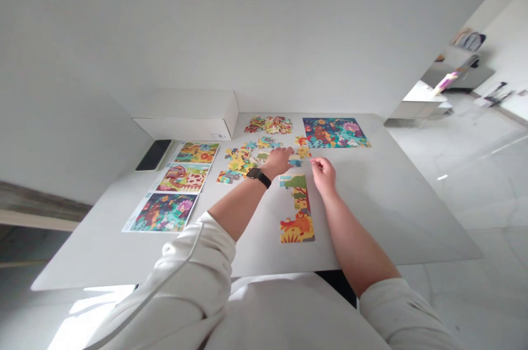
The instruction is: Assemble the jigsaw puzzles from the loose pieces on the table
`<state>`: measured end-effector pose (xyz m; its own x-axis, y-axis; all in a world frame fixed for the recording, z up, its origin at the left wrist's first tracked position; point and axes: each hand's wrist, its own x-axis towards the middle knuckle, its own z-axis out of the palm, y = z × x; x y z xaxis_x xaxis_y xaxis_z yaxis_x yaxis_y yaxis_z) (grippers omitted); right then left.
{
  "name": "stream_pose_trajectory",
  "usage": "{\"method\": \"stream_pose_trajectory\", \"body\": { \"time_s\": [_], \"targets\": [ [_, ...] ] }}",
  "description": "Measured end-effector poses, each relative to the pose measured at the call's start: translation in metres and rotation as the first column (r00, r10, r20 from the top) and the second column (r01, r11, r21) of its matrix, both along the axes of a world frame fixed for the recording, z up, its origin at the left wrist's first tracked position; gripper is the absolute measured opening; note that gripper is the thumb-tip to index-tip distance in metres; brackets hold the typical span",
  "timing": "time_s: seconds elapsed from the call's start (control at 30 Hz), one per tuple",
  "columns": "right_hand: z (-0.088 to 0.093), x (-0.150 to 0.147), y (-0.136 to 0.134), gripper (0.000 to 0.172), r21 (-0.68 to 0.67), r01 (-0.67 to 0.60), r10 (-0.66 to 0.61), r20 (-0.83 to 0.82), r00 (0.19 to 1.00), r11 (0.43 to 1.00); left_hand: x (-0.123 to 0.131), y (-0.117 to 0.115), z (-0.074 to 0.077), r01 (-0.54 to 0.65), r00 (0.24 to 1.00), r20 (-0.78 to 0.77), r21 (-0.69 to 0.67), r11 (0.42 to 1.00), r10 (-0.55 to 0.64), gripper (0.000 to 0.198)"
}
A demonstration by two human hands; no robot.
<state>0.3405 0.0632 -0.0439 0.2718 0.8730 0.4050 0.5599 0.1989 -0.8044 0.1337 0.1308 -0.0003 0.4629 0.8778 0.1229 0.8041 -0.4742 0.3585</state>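
My left hand (279, 160), with a black watch on the wrist, reaches over a spread of loose puzzle pieces (241, 160) and rests on them, fingers curled down; what it grips is hidden. My right hand (324, 173) hovers just right of it, fingers pinched on something I cannot make out. Between my forearms lies a partly joined strip of puzzle (297, 208) with a tree and an orange animal. A finished colourful puzzle (334, 132) lies at the far right of the white table (391, 212).
Three picture cards (183, 178) lie in a column at the left. A white box (187, 114) stands at the back left against the wall, with a dark phone (154, 154) beside it. Another pile of pieces (269, 125) sits at the back.
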Motion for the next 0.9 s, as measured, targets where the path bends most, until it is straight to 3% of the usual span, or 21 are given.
{"method": "stream_pose_trajectory", "body": {
  "time_s": [0.13,0.3,0.37,0.5,0.6,0.67,0.73,0.9],
  "targets": [
    [0.001,-0.001,-0.001,0.029,-0.019,-0.013,0.013,0.000,1.000,1.000,-0.003,-0.001,0.004,0.019,0.997,0.077,0.002,1.000,-0.019,0.050],
    [0.004,-0.004,-0.004,0.027,-0.031,-0.035,0.035,-0.014,0.999,0.999,-0.022,-0.015,0.008,0.002,0.918,0.395,-0.103,0.995,0.039,0.037],
    [0.006,-0.007,-0.007,0.027,-0.029,-0.062,0.061,-0.014,0.998,0.998,-0.039,-0.024,0.006,-0.026,0.835,0.538,-0.168,0.985,0.114,0.042],
    [0.013,-0.019,-0.020,0.034,-0.041,-0.155,0.156,0.025,0.987,0.987,-0.076,-0.048,-0.002,-0.044,0.602,0.763,-0.262,0.964,0.235,0.045],
    [0.022,-0.033,-0.031,0.037,-0.051,-0.256,0.260,0.074,0.963,0.965,-0.094,-0.064,-0.008,-0.005,0.426,0.851,-0.338,0.941,0.308,0.047],
    [0.030,-0.044,-0.036,0.038,-0.074,-0.318,0.323,0.067,0.944,0.945,-0.099,-0.071,-0.009,0.008,0.346,0.877,-0.357,0.934,0.333,0.049],
    [0.039,-0.055,-0.039,0.038,-0.119,-0.373,0.379,0.028,0.925,0.920,-0.101,-0.076,-0.007,0.006,0.320,0.887,-0.353,0.936,0.332,0.049],
    [0.058,-0.076,-0.034,0.044,-0.332,-0.476,0.454,-0.145,0.879,0.814,-0.103,-0.083,0.002,0.011,0.355,0.893,-0.299,0.954,0.276,0.048]
  ]
}}
